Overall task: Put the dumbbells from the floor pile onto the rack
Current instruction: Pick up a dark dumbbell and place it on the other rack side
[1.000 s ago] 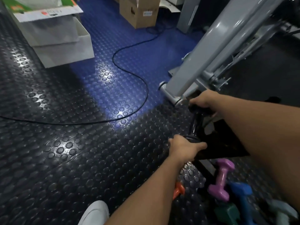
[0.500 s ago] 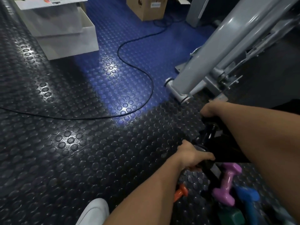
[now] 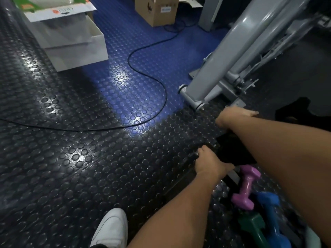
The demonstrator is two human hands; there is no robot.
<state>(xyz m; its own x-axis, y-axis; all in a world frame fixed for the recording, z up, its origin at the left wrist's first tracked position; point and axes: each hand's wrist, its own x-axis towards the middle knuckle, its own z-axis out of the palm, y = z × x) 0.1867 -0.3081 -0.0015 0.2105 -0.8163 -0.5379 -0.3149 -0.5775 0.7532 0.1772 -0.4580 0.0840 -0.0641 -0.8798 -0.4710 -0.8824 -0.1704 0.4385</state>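
- My left hand [image 3: 211, 164] is curled over the near end of a black dumbbell [image 3: 232, 149], and my right hand [image 3: 234, 115] reaches to its far end; I judge both are gripping it, though the right fingers are hidden behind the wrist, so I cannot tell how firmly that side holds.
- The black dumbbell sits low, just above the dark studded floor [image 3: 89, 167], right beside the pile: a purple dumbbell [image 3: 246, 187], a blue dumbbell [image 3: 268, 212] and a green dumbbell [image 3: 252, 228] lie touching one another under my right forearm.
- Risk: this one needs two hands, so I judge it heavy. If one end slips, it drops onto the purple dumbbell or rolls toward my white shoe [image 3: 111, 228].
- Risk: the grey machine frame [image 3: 215, 68] stands near the far end; a careless swing upward could knock the dumbbell against its foot.
- Risk: the black cable [image 3: 157, 83] snakes across the blue floor strip. Stepping back with the load could catch it.
- Hidden: I see no rack anywhere here, so I cannot judge the carry path.
- Hidden: my right forearm covers most of the black dumbbell, and black on dark floor blurs its outline.
- Cut off: the pile runs past the bottom edge; a pale object at the lower right corner is too clipped to name.
- The white box [image 3: 71, 42] and cardboard box [image 3: 155, 11] lie well apart from my hands.
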